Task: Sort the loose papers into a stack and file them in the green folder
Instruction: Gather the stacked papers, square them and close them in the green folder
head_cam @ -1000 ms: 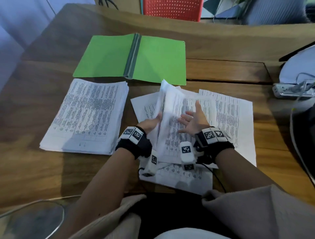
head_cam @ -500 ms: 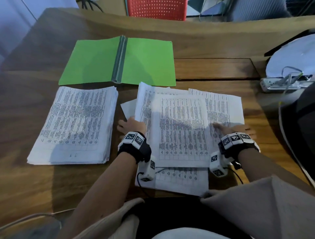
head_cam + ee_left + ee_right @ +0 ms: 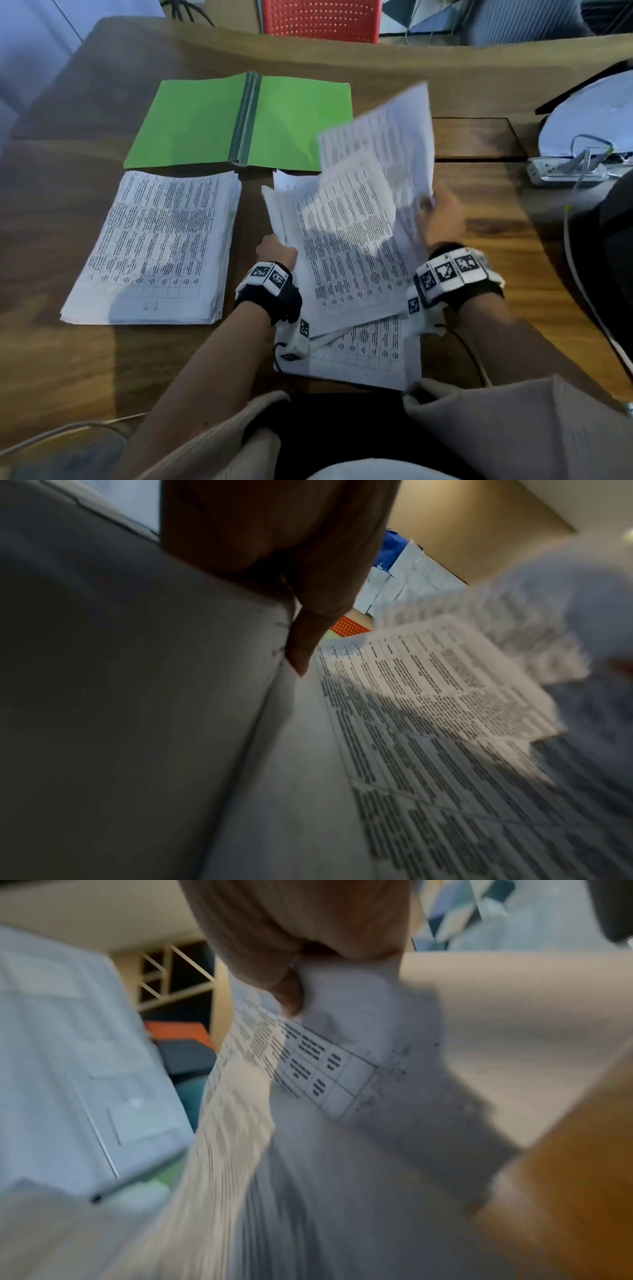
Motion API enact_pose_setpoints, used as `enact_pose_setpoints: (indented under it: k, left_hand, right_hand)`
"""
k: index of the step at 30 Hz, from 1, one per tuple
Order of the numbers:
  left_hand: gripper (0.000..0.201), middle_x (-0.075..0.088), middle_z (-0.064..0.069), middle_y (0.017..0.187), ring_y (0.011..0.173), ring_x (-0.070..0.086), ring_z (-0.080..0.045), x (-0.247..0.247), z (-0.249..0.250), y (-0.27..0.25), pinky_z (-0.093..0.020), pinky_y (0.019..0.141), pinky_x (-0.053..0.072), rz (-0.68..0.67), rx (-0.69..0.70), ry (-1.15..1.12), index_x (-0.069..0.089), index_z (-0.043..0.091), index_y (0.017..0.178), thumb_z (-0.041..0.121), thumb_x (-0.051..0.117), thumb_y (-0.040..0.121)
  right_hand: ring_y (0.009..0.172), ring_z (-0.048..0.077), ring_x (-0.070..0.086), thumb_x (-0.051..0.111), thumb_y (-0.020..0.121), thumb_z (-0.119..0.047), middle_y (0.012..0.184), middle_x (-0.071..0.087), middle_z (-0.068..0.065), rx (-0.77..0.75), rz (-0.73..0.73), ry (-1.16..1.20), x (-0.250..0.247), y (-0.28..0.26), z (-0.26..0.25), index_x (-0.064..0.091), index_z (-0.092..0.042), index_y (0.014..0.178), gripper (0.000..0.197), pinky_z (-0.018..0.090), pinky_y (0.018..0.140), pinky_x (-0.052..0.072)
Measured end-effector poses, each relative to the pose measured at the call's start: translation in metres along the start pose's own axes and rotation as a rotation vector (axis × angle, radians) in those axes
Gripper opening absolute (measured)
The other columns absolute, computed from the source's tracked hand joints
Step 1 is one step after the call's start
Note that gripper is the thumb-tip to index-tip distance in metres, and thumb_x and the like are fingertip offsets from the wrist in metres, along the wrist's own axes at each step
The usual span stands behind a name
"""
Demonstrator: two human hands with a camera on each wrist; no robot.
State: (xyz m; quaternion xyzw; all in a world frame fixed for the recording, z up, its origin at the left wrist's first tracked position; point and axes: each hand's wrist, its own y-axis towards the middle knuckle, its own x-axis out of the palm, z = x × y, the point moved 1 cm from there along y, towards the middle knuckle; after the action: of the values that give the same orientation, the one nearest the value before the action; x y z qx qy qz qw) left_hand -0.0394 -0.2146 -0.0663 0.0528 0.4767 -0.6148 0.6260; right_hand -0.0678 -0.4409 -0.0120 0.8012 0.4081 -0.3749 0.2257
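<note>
The green folder (image 3: pixel 239 120) lies open and flat at the back of the wooden table (image 3: pixel 68 359). Below it on the left sits a squared stack of printed papers (image 3: pixel 154 246). Loose printed sheets (image 3: pixel 346 260) lie fanned in front of me. My left hand (image 3: pixel 275 250) grips the left edge of a lifted bundle, thumb (image 3: pixel 301 647) on top. My right hand (image 3: pixel 442 216) pinches a raised sheet (image 3: pixel 387 144) by its corner (image 3: pixel 329 993), tilted up over the folder's right half. One more sheet (image 3: pixel 370 353) lies flat nearest me.
A red chair (image 3: pixel 322 17) stands behind the table. At the right edge are a power strip (image 3: pixel 568 171) with cables and a round white object (image 3: pixel 589 116). A cable (image 3: pixel 51 435) runs over the near left edge. Bare wood shows on the left.
The right hand, which lay flat on the right sheets, has gripped a sheet and swung it up and back. The left hand has lifted the left edge of the bundle.
</note>
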Motion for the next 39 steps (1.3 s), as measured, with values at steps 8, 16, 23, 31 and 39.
enact_pose_setpoints:
  k: [8,16,23,31,39]
  left_hand:
    - [0.056,0.045,-0.022,0.138,0.128,0.045,-0.034,-0.015,-0.006,0.01,-0.034,0.1,0.041,-0.108,0.02,0.129,0.038,-0.007,0.134,0.013,0.06,0.087]
    - [0.038,0.053,-0.027,0.131,0.123,0.05,-0.038,-0.024,0.003,0.009,-0.036,0.098,0.043,-0.174,0.027,0.035,0.051,-0.012,0.124,0.009,0.047,0.092]
    - [0.076,0.018,-0.017,0.156,0.143,0.024,-0.031,-0.012,0.011,-0.002,-0.036,0.114,0.025,-0.265,-0.002,-0.129,0.009,-0.003,0.147,0.04,0.044,0.096]
    - [0.041,0.06,-0.017,0.111,0.114,0.057,-0.035,-0.023,0.009,-0.001,-0.037,0.09,0.046,-0.067,0.208,-0.403,0.053,-0.001,0.117,0.014,0.068,0.082]
    - [0.024,0.064,0.006,0.081,0.073,0.064,-0.003,-0.128,0.075,-0.04,-0.024,0.074,0.055,0.074,0.79,-0.745,0.061,0.023,0.083,0.044,0.063,0.071]
  right_hand:
    - [0.076,-0.02,0.05,0.043,0.089,-0.005,0.09,0.054,-0.002,-0.35,0.479,0.69,-0.066,0.035,-0.064,0.049,0.008,0.122,0.036,-0.001,0.069,0.035]
    - [0.106,0.036,0.059,0.053,0.089,-0.018,0.105,0.064,0.021,0.242,-0.327,0.043,0.028,-0.013,0.022,0.06,0.006,0.111,0.033,0.035,0.079,0.046]
    - [0.118,0.038,0.048,0.058,0.083,-0.008,0.13,0.044,0.023,0.443,-0.326,0.121,0.047,-0.045,0.033,0.033,0.007,0.125,0.051,0.04,0.095,0.045]
    - [0.117,0.028,0.052,0.05,0.09,-0.001,0.13,0.054,0.017,0.187,-0.393,0.247,0.021,-0.043,-0.01,0.047,0.0,0.126,0.036,0.031,0.09,0.047]
    - [0.101,0.011,0.057,0.061,0.085,-0.011,0.108,0.059,0.006,-0.333,-0.017,0.979,-0.065,-0.01,-0.061,0.046,-0.007,0.113,0.032,0.02,0.084,0.048]
